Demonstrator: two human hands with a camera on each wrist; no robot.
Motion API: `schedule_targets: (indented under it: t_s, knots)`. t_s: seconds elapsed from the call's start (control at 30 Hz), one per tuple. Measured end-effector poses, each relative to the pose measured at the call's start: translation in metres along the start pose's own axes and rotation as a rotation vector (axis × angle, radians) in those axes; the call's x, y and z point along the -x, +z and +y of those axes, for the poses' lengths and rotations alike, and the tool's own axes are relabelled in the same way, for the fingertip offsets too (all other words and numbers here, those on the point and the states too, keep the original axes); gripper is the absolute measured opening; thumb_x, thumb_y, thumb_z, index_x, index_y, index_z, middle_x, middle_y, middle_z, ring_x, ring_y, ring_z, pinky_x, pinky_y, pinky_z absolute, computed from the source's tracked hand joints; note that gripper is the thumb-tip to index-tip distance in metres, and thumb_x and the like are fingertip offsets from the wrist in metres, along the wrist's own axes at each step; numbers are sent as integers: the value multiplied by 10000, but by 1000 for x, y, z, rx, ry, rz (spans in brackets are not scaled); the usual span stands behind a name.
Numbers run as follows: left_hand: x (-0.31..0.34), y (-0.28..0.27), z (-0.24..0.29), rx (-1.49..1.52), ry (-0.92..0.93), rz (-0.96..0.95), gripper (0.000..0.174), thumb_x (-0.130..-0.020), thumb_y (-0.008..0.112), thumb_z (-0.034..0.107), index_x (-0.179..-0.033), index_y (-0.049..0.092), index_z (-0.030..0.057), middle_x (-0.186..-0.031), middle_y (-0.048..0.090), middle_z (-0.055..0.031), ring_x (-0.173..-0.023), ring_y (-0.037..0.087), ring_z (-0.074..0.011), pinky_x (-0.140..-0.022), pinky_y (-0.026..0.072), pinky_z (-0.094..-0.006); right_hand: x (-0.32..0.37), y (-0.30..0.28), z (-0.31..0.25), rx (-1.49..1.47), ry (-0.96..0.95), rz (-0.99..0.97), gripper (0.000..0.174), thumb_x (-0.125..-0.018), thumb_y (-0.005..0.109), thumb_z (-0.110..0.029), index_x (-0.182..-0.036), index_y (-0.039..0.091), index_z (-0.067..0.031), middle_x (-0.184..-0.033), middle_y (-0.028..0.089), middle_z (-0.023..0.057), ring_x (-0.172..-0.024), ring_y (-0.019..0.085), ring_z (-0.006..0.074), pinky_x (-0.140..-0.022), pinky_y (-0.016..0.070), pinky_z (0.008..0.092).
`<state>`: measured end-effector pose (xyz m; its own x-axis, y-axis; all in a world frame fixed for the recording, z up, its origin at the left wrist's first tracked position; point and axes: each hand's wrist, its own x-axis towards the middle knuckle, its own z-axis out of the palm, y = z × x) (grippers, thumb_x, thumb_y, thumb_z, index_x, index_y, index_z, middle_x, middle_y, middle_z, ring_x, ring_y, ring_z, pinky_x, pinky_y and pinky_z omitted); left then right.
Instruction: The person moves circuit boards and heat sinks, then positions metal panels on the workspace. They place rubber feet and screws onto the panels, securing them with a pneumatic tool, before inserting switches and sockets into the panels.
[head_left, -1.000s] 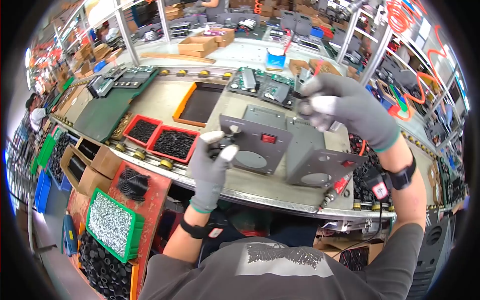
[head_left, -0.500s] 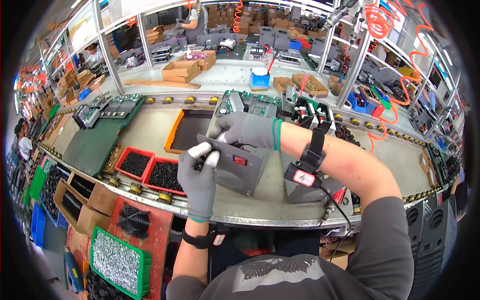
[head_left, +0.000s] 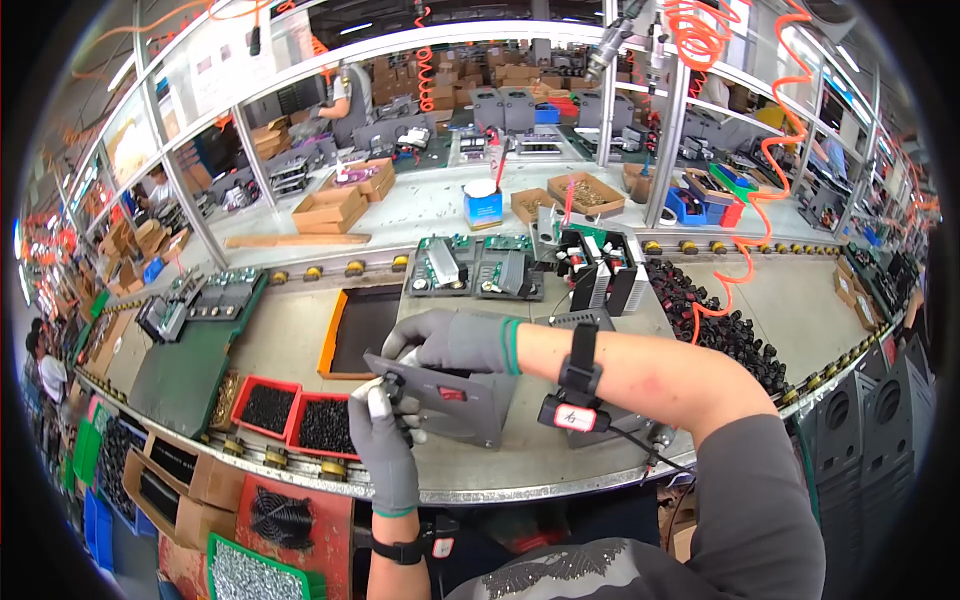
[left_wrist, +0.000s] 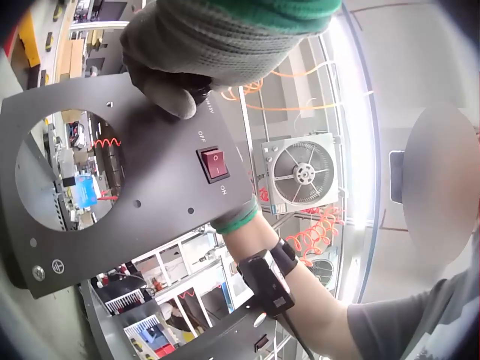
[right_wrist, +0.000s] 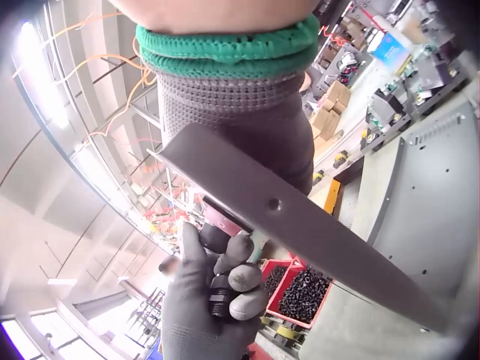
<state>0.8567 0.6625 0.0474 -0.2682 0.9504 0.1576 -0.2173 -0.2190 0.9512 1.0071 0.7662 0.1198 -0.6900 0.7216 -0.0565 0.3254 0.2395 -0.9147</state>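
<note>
A dark grey metal panel (head_left: 440, 405) with a red rocker switch (head_left: 452, 394) and a large round hole stands upright on the bench. My gloved left hand (head_left: 385, 445) is at its upper left corner. Its thumb and fingers curl round a black ribbed cable gland (right_wrist: 220, 296) in the right wrist view, and another black part (right_wrist: 214, 237) sits at the panel's face. From behind, my gloved right hand (head_left: 450, 340) reaches over the panel's top; its fingertips are hidden by the metal, so I cannot tell what they hold.
Red bins (head_left: 325, 425) of small black parts lie left of the panel, near an orange-edged tray (head_left: 330, 335). Circuit boards (head_left: 470, 268) and finned units (head_left: 610, 270) stand behind. A heap of black fittings (head_left: 715, 325) lies at the right. An orange coiled hose (head_left: 770, 170) hangs there.
My right hand has come from the raised right side across to behind the panel's top edge. My left hand has stayed at the panel's upper left corner. The head view has tilted up.
</note>
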Motion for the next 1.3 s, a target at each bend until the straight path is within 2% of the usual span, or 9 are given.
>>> schedule_targets:
  t_s: [0.2, 0.27, 0.37, 0.63, 0.8, 0.87, 1.03, 1.23, 1.3]
  knots:
    - [4, 0, 12, -301, 215, 49, 248, -879, 638, 4, -1124, 606, 32, -999, 613, -56, -716, 576, -67, -505, 478, -175, 2, -1, -2, -52, 62, -94, 309, -881, 637, -182, -1163, 662, -59, -1045, 667, 61, -957, 608, 141, -846, 488, 291]
    - [-5, -3, 7, -854, 788, 95, 200, -853, 669, 7, -1051, 654, 33, -987, 619, -41, -791, 603, -90, -527, 493, -183, -1, 2, 7, -96, 66, -80, 313, -907, 653, -252, -1161, 665, -71, -996, 660, 53, -902, 601, 127, -793, 488, 293]
    - [-9, 4, 11, -950, 957, 67, 136, -892, 676, 97, -1009, 676, 28, -999, 622, -39, -846, 620, -111, -538, 501, -193, -3, 0, 9, -188, 122, -39, 288, -889, 690, -240, -1115, 672, -62, -943, 676, 40, -828, 617, 95, -735, 505, 269]
    - [2, -3, -10, -45, 11, 42, 461, -978, 557, 477, -1121, 543, 39, -862, 599, -55, -577, 521, -71, -452, 430, -184, -2, -10, 11, -111, 8, -124, 324, -853, 738, -255, -1078, 690, -27, -920, 691, 57, -801, 636, 115, -713, 516, 282]
    - [3, 6, 2, -256, 119, 121, 280, -942, 651, 250, -1126, 580, 51, -918, 607, -66, -631, 554, -106, -516, 475, -236, -17, 1, 27, 23, -36, 36, 395, -881, 699, -377, -1081, 704, -38, -866, 684, 84, -805, 630, 153, -744, 504, 319]
    - [-3, 1, -7, -863, 675, 151, 267, -870, 705, 120, -1116, 622, 61, -1025, 612, -97, -773, 601, -164, -632, 503, -288, -15, 3, 22, -19, 21, 45, 397, -885, 689, -382, -1086, 703, -40, -870, 685, 84, -817, 630, 154, -755, 504, 318]
    - [-6, 0, -6, -675, 681, 69, 272, -889, 706, 180, -1123, 632, 65, -1033, 610, -101, -843, 626, -181, -646, 504, -280, 0, -5, 8, -162, 114, -16, 420, -873, 684, -370, -1106, 702, -21, -926, 701, 136, -830, 646, 208, -761, 503, 355]
    - [5, -4, -1, -98, 2, 35, 361, -966, 628, 327, -1175, 602, 34, -913, 623, -67, -752, 629, -136, -580, 499, -225, -11, -9, 19, 98, -51, -168, 513, -910, 636, -470, -1156, 668, -21, -998, 676, 101, -923, 634, 182, -821, 504, 321]
    - [-3, -2, -6, -359, 298, 59, 322, -943, 658, 259, -1167, 610, 33, -947, 626, -77, -815, 634, -158, -650, 509, -256, -14, -6, 21, 111, -12, -43, 521, -906, 641, -462, -1153, 670, -3, -1030, 678, 109, -915, 629, 175, -817, 502, 324]
